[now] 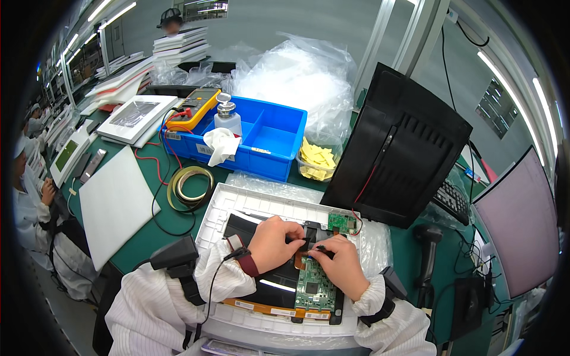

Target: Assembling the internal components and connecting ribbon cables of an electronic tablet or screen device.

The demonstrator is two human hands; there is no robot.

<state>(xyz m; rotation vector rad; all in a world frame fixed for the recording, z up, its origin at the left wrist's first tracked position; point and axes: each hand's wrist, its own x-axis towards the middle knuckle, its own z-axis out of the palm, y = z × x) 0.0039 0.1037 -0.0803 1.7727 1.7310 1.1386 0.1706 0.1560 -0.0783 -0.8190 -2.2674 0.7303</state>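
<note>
My left hand (274,244) and my right hand (342,264) are close together over an opened white panel housing (214,209). Thumb and forefinger of the left hand pinch at a small black piece too small to name. The right fingertips close on a small dark thing, partly hidden, beside the orange flex cable (298,259). Just below them lies a green circuit board (313,292) on the dark back of a display (270,285). A smaller green board (342,223) with a red wire sits at the housing's far right. A wrist strap with a cord circles my left wrist.
Behind the housing stands a blue divided bin (276,133) with a yellow multimeter (196,107) and a pump bottle (227,121). Tape rolls (191,187) and a white sheet (116,204) lie left. Right are a black equipment cover (398,148), a barcode scanner (426,255) and a monitor (516,225).
</note>
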